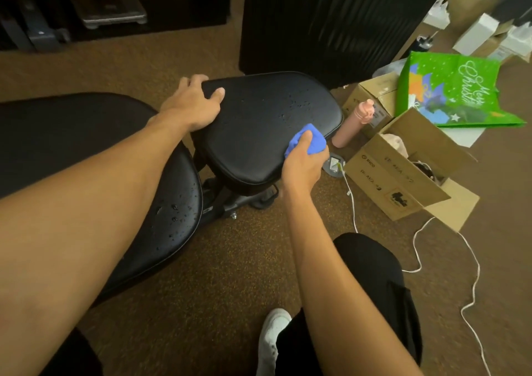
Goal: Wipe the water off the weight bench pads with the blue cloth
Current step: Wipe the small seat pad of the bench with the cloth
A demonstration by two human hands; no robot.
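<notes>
The left forearm [86, 217] crosses the drop-beaded back pad [169, 220], the left grip [193, 105] curled over the seat pad's [259, 133] far edge, while the right grip [302, 165] clenches the bunched blue cloth [310, 141] on that pad's near-right edge, beside what look like droplets.

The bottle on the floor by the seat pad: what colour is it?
Pale pink. The tall plastic bottle shows best in the head view.
</notes>
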